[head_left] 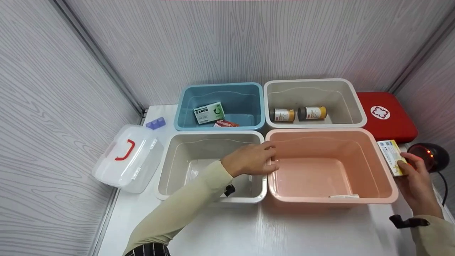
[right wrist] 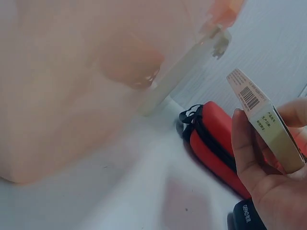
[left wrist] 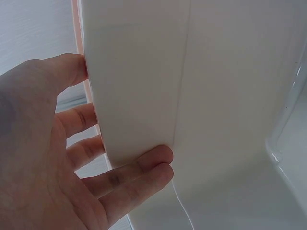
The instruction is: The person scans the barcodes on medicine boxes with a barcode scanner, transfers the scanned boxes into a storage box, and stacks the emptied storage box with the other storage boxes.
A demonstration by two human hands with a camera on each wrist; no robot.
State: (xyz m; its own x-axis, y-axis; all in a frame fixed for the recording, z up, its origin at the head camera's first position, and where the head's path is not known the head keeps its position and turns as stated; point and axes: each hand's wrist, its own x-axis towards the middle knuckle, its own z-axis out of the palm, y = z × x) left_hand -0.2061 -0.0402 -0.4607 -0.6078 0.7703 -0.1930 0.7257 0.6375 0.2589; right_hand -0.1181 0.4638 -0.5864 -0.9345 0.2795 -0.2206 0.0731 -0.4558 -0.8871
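Nearest to me, my right hand point(head_left: 417, 185) sits at the near right of the table point(head_left: 302, 231), just outside the pink bin point(head_left: 387, 193). Its grip is closed round a small white-and-yellow medicine box point(head_left: 392, 156), thumb on one face, fingers point(right wrist: 292, 112) behind; the right wrist view shows a barcode on the box's end flap. The box stands tilted, just beside the pink bin's right rim and right in front of the black barcode scanner point(head_left: 430, 154), whose window glows red.

Moving left, my left hand point(head_left: 253, 159) reaches across the near white bin point(head_left: 167, 160) and grips the wall where it meets the pink bin. In the left wrist view the fingers point(left wrist: 139, 172) curl round the white wall's edge, thumb on the other side, pink showing past the rim. The pink bin holds only a small white strip point(head_left: 344, 196) by its near wall.

On the far left of the table lies a clear plastic case with a red handle point(head_left: 124, 156), with a little purple pill box point(head_left: 155, 123) just beyond it.

Further back, the blue bin point(head_left: 185, 103) holds a green-and-white carton point(head_left: 209, 112) and a red packet point(head_left: 225, 123). To its right, the far white bin point(head_left: 355, 103) holds two amber bottles point(head_left: 296, 113) lying on their sides, near each other. Far right, a red first-aid pouch point(head_left: 387, 113) with a white cross emblem lies against that bin.
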